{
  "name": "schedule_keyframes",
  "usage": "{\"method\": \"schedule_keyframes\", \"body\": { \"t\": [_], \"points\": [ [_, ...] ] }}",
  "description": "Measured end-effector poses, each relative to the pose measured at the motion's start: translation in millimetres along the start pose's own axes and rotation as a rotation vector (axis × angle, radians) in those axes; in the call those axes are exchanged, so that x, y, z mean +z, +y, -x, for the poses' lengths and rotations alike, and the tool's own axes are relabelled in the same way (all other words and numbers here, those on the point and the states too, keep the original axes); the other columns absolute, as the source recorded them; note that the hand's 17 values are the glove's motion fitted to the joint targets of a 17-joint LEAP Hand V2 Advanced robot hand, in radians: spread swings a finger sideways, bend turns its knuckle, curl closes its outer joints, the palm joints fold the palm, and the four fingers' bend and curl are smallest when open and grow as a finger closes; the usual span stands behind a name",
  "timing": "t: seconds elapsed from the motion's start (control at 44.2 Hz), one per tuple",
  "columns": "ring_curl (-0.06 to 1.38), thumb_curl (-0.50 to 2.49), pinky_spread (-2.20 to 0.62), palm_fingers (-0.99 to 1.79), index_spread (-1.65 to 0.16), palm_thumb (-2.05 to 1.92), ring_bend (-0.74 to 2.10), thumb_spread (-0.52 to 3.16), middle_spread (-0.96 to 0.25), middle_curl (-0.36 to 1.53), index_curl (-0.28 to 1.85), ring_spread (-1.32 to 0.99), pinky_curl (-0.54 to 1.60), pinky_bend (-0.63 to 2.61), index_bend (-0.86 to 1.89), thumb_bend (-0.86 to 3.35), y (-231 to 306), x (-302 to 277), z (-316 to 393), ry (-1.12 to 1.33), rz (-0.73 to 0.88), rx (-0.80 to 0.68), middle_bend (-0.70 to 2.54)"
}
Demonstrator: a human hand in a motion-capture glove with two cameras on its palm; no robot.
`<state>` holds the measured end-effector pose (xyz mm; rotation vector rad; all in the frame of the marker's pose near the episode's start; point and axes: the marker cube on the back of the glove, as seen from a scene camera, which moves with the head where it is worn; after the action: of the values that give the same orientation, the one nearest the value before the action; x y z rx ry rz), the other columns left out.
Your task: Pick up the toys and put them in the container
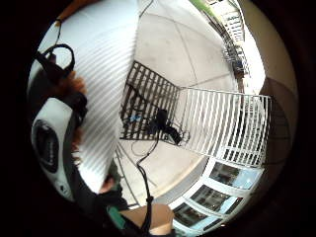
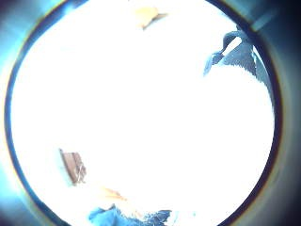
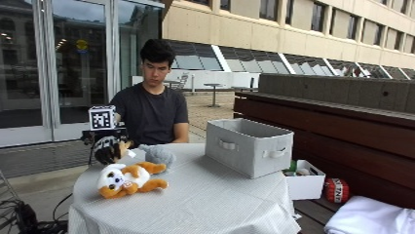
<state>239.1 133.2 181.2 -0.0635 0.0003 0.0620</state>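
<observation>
While hovering with fingers loosely curled, holding nothing, right hand (image 3: 109, 150) risking nudging the plush dog (image 3: 129, 179) off the table (image 3: 214, 200) edge.

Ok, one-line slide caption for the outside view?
Gloved hand hovers beside grey plush and orange-white plush; grey bin waits on table.

orange-white plush toy (image 3: 129, 179): lying on tablecloth | grey plush (image 3: 159, 156): behind it | grey container (image 3: 248, 146): upright, open-topped
</observation>
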Motion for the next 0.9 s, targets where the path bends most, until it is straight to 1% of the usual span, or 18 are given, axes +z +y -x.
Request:
{"method": "schedule_keyframes", "body": {
  "t": [0.045,0.068,0.09,0.113,0.136,0.181,0.226,0.271,0.317,0.362,0.43,0.475,0.565,0.701,0.814,0.904],
  "points": [
    [0.48,0.57,-0.55,1.42,-0.25,1.03,0.91,0.74,-0.36,0.54,0.45,-0.49,0.34,0.61,0.54,0.55,-6.9,-15.7,0.2,-0.029,-0.082,-0.068,0.72],
    [0.48,0.58,-0.55,1.42,-0.24,1.04,0.92,0.73,-0.35,0.55,0.45,-0.48,0.34,0.61,0.55,0.56,-7.3,-26.5,1.5,-0.041,-0.1,-0.073,0.75],
    [0.49,0.58,-0.55,1.35,-0.25,0.98,0.94,0.63,-0.36,0.56,0.45,-0.48,0.34,0.62,0.53,0.49,-6.2,-38.9,3.7,-0.051,-0.097,-0.052,0.76],
    [0.49,0.58,-0.55,1.33,-0.25,0.97,0.95,0.58,-0.35,0.56,0.46,-0.48,0.35,0.63,0.52,0.48,-4.5,-52.5,6.8,-0.057,-0.08,-0.012,0.77],
    [0.49,0.56,-0.53,1.23,-0.26,0.85,0.96,0.57,-0.36,0.55,0.45,-0.47,0.37,0.69,0.47,0.38,-3.5,-67.1,10.0,-0.06,-0.062,0.031,0.72],
    [0.49,0.57,-0.52,1.19,-0.26,0.79,0.96,0.54,-0.36,0.55,0.46,-0.46,0.37,0.72,0.47,0.33,-5.6,-97.9,15.8,-0.054,-0.052,0.078,0.7],
    [0.49,0.57,-0.51,1.09,-0.28,0.73,0.94,0.56,-0.37,0.54,0.45,-0.46,0.4,0.8,0.4,0.29,-9.1,-130.2,20.3,-0.048,-0.048,0.059,0.65],
    [0.49,0.58,-0.5,1.06,-0.29,0.72,0.93,0.57,-0.38,0.54,0.45,-0.46,0.41,0.84,0.37,0.27,-8.4,-164.1,25.9,-0.05,-0.005,0.004,0.63],
    [0.49,0.59,-0.49,1.06,-0.3,0.7,0.92,0.58,-0.39,0.54,0.46,-0.45,0.42,0.86,0.34,0.26,-10.1,-197.0,35.4,-0.05,0.02,-0.019,0.61],
    [0.48,0.61,-0.49,1.07,-0.31,0.69,0.92,0.59,-0.4,0.54,0.46,-0.45,0.42,0.87,0.32,0.25,-22.3,-221.9,48.0,-0.046,-0.044,0.003,0.6],
    [0.48,0.63,-0.48,1.07,-0.32,0.69,0.92,0.6,-0.41,0.55,0.46,-0.45,0.42,0.87,0.29,0.25,-43.0,-244.8,67.8,-0.04,-0.228,0.04,0.59],
    [0.48,0.64,-0.48,1.08,-0.33,0.69,0.91,0.6,-0.42,0.55,0.47,-0.45,0.42,0.87,0.28,0.24,-48.0,-261.8,82.7,-0.039,-0.281,0.038,0.59],
    [0.48,0.67,-0.47,1.11,-0.34,0.68,0.93,0.61,-0.43,0.56,0.48,-0.45,0.42,0.87,0.25,0.23,-53.5,-301.9,120.3,-0.034,-0.316,0.005,0.6],
    [0.49,0.71,-0.47,1.12,-0.36,0.68,0.93,0.61,-0.44,0.58,0.52,-0.45,0.41,0.86,0.26,0.22,-57.4,-344.3,171.4,-0.019,-0.333,-0.048,0.59],
    [0.49,0.74,-0.46,1.13,-0.37,0.68,0.93,0.61,-0.44,0.6,0.55,-0.45,0.41,0.86,0.26,0.21,-59.9,-382.3,237.8,-0.048,-0.357,-0.089,0.59],
    [0.49,0.76,-0.46,1.13,-0.37,0.68,0.93,0.61,-0.45,0.61,0.58,-0.45,0.41,0.86,0.26,0.2,-58.6,-400.2,282.5,-0.09,-0.373,-0.125,0.59]
  ]
}}
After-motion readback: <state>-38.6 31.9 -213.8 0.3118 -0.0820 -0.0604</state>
